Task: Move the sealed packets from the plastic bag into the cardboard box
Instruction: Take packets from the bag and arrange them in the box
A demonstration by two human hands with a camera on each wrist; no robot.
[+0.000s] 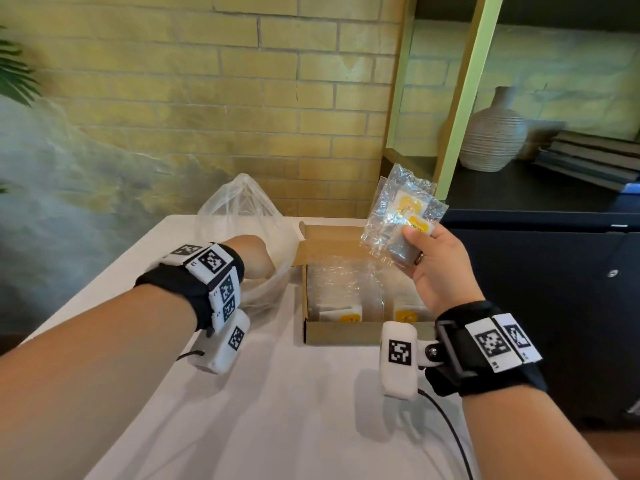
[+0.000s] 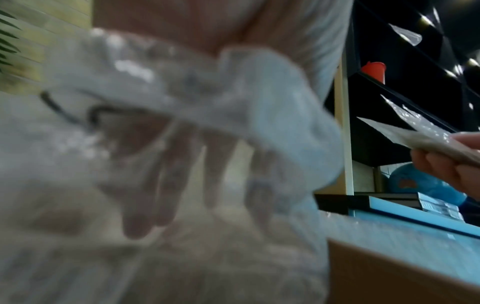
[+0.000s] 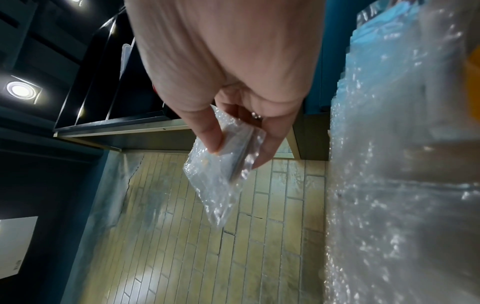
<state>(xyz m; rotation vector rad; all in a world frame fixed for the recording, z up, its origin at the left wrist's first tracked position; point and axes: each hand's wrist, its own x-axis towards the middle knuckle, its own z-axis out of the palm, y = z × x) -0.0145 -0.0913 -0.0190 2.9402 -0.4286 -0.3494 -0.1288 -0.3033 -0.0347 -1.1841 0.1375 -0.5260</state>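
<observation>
While the packets sit pinched between thumb and fingers of the right hand above the cardboard box, lower them flat beside those already inside. Left hand is inside the plastic bag on the counter, fingers straight, spread. Yellow labels, text unreadable.

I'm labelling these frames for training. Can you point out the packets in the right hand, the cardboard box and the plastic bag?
packets [image 1: 403, 216]: head view, on the crinkled clear wrap by the yellow label.
cardboard box [image 1: 341, 333]: head view, on its near outer wall.
plastic bag [image 1: 242, 199]: head view, on its raised upper part.
</observation>
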